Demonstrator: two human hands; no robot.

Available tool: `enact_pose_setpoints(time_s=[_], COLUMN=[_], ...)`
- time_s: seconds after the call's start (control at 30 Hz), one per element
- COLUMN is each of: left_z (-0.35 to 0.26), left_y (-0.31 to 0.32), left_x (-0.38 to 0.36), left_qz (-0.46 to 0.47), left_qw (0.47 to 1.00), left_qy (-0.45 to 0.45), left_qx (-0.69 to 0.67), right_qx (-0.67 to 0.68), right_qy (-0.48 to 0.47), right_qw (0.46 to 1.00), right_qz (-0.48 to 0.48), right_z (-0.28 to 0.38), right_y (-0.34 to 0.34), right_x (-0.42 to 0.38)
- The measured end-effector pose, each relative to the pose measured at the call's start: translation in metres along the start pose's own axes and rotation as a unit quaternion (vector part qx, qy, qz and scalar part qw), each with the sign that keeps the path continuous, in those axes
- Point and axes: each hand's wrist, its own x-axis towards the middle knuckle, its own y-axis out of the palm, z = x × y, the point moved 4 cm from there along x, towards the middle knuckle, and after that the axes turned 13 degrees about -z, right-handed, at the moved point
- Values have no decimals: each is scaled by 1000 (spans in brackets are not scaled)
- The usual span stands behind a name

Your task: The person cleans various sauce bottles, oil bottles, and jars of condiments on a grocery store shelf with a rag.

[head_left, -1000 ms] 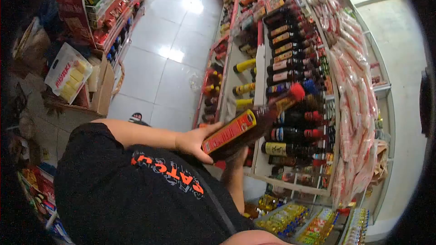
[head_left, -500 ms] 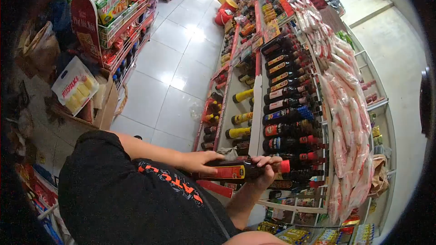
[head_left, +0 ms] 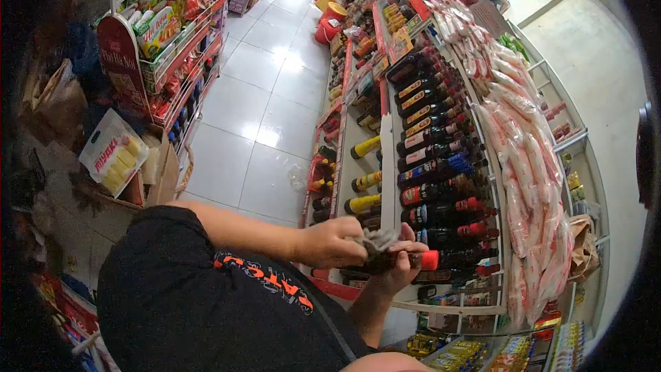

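A dark bottle with a red cap (head_left: 429, 260) lies nearly level in front of my black shirt. My right hand (head_left: 398, 272) is wrapped round it near the neck, coming from below. On the other side, my left hand (head_left: 334, 242) is closed on a grey cloth (head_left: 379, 240), which is bunched against the bottle and covers part of it. The bottle's label is hidden behind the cloth and fingers. Just beyond my hands, rows of dark bottles (head_left: 430, 151) lie in view on the shelf.
Yellow-capped bottles (head_left: 365, 147) stand on a lower shelf. Long pink-and-white packets (head_left: 520, 145) cover the top of the rack. To the left are a snack rack (head_left: 180, 34) and a cardboard box (head_left: 165, 172), with tiled floor (head_left: 234, 131) between the shelves.
My left hand has moved up off the bottle's side, and the cloth is now bunched over the bottle. The label that showed before is covered. The view has shifted slightly.
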Motion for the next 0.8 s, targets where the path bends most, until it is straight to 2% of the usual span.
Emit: enact_pose_setpoints(time_s=[0.07,0.17,0.3,0.33,0.43,0.47,0.57,0.6,0.7,0.77,0.8], left_z=[-5,0,23,28,28,28,29,31,56,66,68], left_y=[4,8,5,6,4,4,6,5,-2,-3,-3], left_x=[-3,-13,0,12,36,37,22,13,-19,-31,-36], left_qz=[49,102,21,19,-55,-57,-102,-103,-23,3,3], left_qw=[998,993,999,996,989,985,989,989,975,964,953], left_qy=[38,52,-24,-71,-133,-152,-102,-99,-221,-260,-289], left_qx=[14,39,44,46,-36,-54,-46,-39,-4,-58,-87], right_qx=[-14,-55,-117,-119,-136,-104,-118,-99,22,6,10], right_qy=[15,-29,-89,-120,-124,-84,-88,-116,-179,-144,-125], right_qw=[999,996,989,985,982,991,989,988,977,977,967], right_qz=[-46,-66,-1,29,49,16,-25,-12,114,159,222], right_z=[2,5,9,11,13,12,22,35,57,63,62], right_y=[0,2,20,31,37,36,20,29,23,37,36], right_x=[4,7,-7,-13,-21,-15,4,7,14,14,19])
